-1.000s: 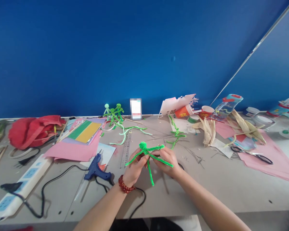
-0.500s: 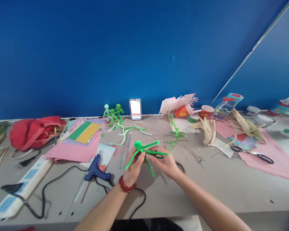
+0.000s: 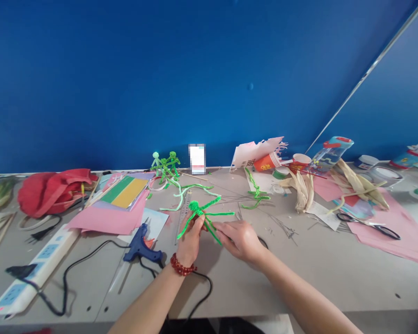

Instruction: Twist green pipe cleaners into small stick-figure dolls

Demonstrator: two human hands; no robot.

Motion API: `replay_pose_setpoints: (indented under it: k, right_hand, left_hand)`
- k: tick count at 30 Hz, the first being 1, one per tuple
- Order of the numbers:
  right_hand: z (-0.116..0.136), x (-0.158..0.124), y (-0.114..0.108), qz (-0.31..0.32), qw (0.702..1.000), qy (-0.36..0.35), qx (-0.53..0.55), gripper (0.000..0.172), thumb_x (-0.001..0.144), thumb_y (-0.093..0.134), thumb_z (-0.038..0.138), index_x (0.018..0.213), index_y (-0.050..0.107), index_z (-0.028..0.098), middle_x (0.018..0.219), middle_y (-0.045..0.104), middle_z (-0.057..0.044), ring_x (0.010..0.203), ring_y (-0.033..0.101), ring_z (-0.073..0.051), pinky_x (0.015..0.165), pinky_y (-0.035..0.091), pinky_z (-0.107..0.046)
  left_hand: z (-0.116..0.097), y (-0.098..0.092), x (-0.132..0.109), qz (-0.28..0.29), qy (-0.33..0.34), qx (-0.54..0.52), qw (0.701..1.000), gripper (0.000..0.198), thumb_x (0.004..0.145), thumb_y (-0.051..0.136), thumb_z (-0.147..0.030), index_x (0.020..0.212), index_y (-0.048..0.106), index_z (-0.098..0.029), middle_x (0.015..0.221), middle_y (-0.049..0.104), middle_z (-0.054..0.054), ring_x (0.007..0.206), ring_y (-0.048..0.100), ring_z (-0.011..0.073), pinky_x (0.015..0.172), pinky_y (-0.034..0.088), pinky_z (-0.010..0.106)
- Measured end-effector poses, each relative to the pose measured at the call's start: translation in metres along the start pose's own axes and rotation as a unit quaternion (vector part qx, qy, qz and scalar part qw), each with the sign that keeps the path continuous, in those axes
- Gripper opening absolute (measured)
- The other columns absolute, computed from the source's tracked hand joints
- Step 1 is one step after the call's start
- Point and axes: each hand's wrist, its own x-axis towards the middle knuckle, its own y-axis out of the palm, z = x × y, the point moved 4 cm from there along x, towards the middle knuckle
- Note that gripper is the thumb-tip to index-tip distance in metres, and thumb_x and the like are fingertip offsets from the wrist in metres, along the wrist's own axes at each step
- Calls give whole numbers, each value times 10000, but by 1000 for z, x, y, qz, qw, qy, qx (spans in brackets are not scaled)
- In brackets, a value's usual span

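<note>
At lower center-left, a blue hot-glue gun [image 3: 141,248] is lying just beside the left hand [image 3: 191,243]. That hand, wearing a red bead bracelet [image 3: 183,264], is pinching a green pipe-cleaner figure [image 3: 198,215] between thumb and fingers, in front of a steel ruler [image 3: 184,206]. Right of center, the right hand [image 3: 238,240] is extending with fingers together toward the figure's legs; contact cannot be confirmed.
</note>
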Motion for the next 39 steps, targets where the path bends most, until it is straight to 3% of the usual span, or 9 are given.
replay_pose_setpoints:
  k: [3,8,11,15,21,27,32,39]
  right_hand:
    - [5,-3,-5,-11,998,-53,-21,313,901,384,141,1142,582,174,810,732,-46,572,616,-136,526,425,-243]
    - [11,-6,-23,-78,979,-158,-99,237,916,467,148,1094,619,183,934,745,-53,798,654,-155,672,469,-269]
    - [8,-2,-30,-95,973,-124,-169,192,908,536,137,1035,661,209,1002,742,-37,914,627,-187,755,445,-315]
    - [5,3,-27,-56,975,-101,-191,173,933,548,184,1037,680,223,1051,731,-35,1004,590,-201,819,420,-335]
    - [6,4,-24,-69,972,-88,-207,139,944,556,194,987,686,212,927,747,-25,913,594,-180,738,383,-320]
    - [8,6,-27,-52,973,-73,-214,119,932,576,191,966,688,206,804,737,-27,829,603,-174,698,367,-319]
    - [6,6,-23,-30,983,-79,-166,197,954,509,194,1055,678,190,783,734,-54,753,624,-182,664,413,-305]
    - [-10,1,-15,-49,998,-19,-30,209,961,487,215,1011,690,203,828,750,-59,725,674,-160,680,463,-265]
  left_hand:
    - [6,1,-1,11,-68,-33,997,174,732,703,-339,795,617,-202,689,587,-23,615,528,120,598,440,241]
    - [7,8,-3,49,-117,-68,990,191,687,739,-313,748,614,-182,661,570,-38,581,488,91,579,411,217]
    - [6,12,-4,67,-123,-86,986,206,677,758,-291,717,591,-177,638,554,-44,567,471,81,553,393,201]
    - [8,13,-4,79,-139,-112,981,205,678,767,-255,738,584,-183,652,553,-46,586,488,82,569,401,198]
    - [5,14,-6,99,-108,-42,988,207,699,741,-306,680,581,-176,631,529,-41,551,463,83,545,386,212]
    - [-6,16,-9,100,-62,46,992,169,733,698,-313,755,591,-184,585,528,-48,519,445,92,540,377,225]
    - [-6,15,-9,111,-40,49,992,176,755,676,-339,741,577,-194,590,510,-47,522,438,103,531,367,235]
    - [-12,18,-12,129,-28,84,988,266,767,669,-354,642,486,-206,523,432,-65,478,393,100,477,315,231]
